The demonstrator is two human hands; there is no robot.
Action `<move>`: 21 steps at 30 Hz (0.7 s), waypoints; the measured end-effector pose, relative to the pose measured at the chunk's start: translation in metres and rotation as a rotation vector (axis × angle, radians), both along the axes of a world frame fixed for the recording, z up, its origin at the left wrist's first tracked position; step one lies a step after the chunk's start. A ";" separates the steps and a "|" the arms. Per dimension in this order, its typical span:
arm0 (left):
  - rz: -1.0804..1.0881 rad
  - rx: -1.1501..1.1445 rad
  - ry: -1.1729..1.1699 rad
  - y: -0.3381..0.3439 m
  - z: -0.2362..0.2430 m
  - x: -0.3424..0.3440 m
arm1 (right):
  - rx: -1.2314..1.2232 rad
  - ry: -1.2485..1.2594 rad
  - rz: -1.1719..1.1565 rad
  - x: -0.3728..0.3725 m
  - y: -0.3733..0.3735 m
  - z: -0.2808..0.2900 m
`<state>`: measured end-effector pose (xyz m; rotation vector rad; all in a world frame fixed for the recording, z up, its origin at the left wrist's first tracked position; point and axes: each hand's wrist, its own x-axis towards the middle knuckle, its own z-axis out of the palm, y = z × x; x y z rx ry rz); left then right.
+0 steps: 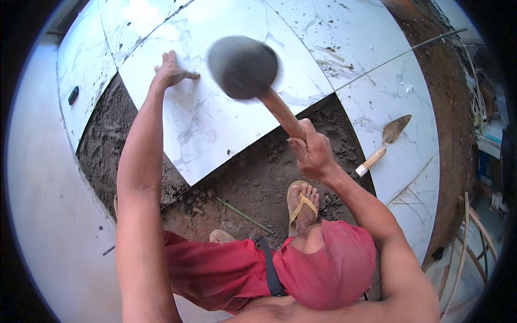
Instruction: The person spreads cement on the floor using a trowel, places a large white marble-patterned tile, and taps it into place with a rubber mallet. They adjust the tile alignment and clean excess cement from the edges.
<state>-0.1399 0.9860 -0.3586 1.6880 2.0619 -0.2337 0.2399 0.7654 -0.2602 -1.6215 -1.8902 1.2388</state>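
Observation:
My right hand (pixel 312 149) is wrapped round the wooden handle of a rubber mallet (pixel 243 68). Its black head, slightly blurred, is raised over a white marble-look floor tile (pixel 207 126). On the left part of that same tile rests my left hand (pixel 171 72), fingers spread and holding nothing. The tile's near edges border dark, damp mortar (pixel 258 167). To the right, a trowel (pixel 397 129) with a wooden handle lies on another laid tile (pixel 412 156).
A small black object (pixel 73 95) sits on a tile at the left. My sandalled foot (pixel 303 207) stands on the mortar bed near a thin green stick (pixel 245 215). Crumbs of mortar dot the far tiles. Along the right edge are bare soil (pixel 452 129) and loose sticks (pixel 458 258).

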 end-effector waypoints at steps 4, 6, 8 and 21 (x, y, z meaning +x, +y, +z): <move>-0.024 -0.051 0.018 0.002 0.007 0.028 | -0.057 -0.251 -0.052 0.028 0.021 -0.044; 0.020 -0.060 0.046 0.001 0.015 0.016 | 0.112 -0.023 -0.111 0.007 0.044 -0.005; 0.040 -0.093 0.062 -0.007 -0.003 0.011 | 0.149 -0.071 -0.145 -0.003 0.050 -0.020; 0.137 -0.082 0.040 -0.005 0.010 -0.005 | -0.239 0.502 -0.301 -0.124 0.223 -0.025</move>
